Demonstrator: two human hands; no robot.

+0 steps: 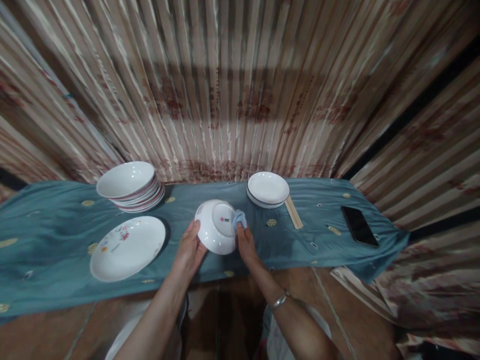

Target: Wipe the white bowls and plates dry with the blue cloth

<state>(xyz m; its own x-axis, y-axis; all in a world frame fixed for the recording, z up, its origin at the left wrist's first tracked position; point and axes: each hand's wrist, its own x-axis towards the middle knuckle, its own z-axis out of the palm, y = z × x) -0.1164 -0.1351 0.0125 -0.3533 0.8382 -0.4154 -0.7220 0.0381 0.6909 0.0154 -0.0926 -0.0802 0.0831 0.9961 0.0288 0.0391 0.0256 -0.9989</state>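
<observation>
A white bowl (213, 232) is tipped so that its underside, with a small red and black mark, faces me. My left hand (190, 247) grips its left edge, thumb on the outside. In my right hand (245, 242) is a bunched light blue cloth (239, 218), pressed against the bowl's right side near the foot ring. Both hands are over the front part of the cloth-covered table. To the left of my left hand lies an oval white plate (131, 252) with a flower pattern.
A stack of white bowls (127, 180) stands at the back left of the teal tablecloth (210, 192). Dark-rimmed white plates (268, 188) sit stacked at the back right, beside wooden chopsticks (293, 212). A black phone (359, 226) lies far right. A pleated curtain (232, 100) hangs behind.
</observation>
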